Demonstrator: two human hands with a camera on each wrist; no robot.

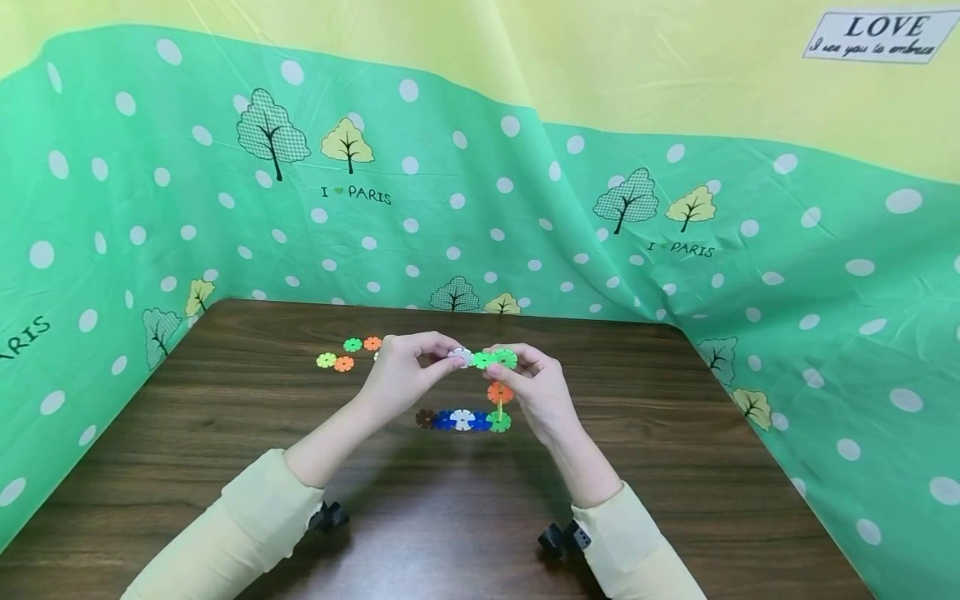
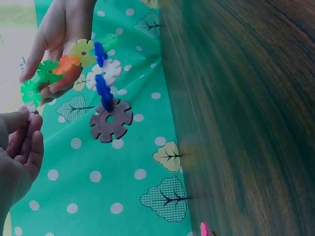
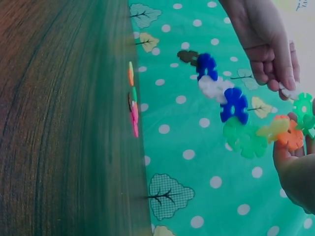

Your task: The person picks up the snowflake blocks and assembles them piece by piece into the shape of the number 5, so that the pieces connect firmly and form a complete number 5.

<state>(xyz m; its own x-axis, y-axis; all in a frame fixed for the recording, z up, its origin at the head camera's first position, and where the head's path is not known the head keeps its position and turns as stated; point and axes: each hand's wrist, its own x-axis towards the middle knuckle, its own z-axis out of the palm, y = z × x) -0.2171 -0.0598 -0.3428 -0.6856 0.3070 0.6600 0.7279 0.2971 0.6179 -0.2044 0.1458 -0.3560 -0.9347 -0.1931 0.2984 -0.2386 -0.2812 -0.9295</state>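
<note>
My left hand (image 1: 405, 367) pinches a white notched disc (image 1: 461, 357) between thumb and fingertips. The white disc's edge meets a green interlocking disc (image 1: 482, 360). My right hand (image 1: 546, 396) grips the green discs at that end of the chain, thumb in front and fingers behind. From there the chain drops through an orange disc (image 1: 500, 392) and a yellow disc (image 2: 82, 52) to a lower green disc (image 1: 498, 422). Its bottom row runs left through blue discs and a white disc (image 1: 462, 420) to a brown disc (image 2: 111, 121) at the free end.
Several loose discs, among them a green disc (image 1: 352, 344) and an orange disc (image 1: 343, 364), lie on the dark wooden table (image 1: 247, 400) left of the hands, partly hidden by the left hand. A green and yellow curtain (image 1: 420, 208) hangs behind and beside the table.
</note>
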